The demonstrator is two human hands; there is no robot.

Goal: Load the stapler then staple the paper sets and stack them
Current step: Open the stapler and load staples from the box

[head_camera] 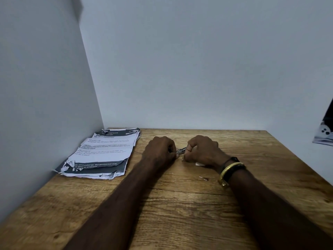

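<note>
Both hands meet at the middle of the wooden table. A small metal stapler shows only as a silvery strip between them; most of it is hidden by the fingers. My left hand is closed around its left end. My right hand is closed on its right end, thumb and fingers pinched at the metal. A small white item, perhaps a staple box, peeks out beneath my right palm. A fanned pile of printed paper sets with torn edges lies at the far left, against the wall.
White walls close the table at the back and left. A few loose staple bits lie on the wood near my right wrist, which wears a gold bangle. A printed sheet or bag hangs at the right edge.
</note>
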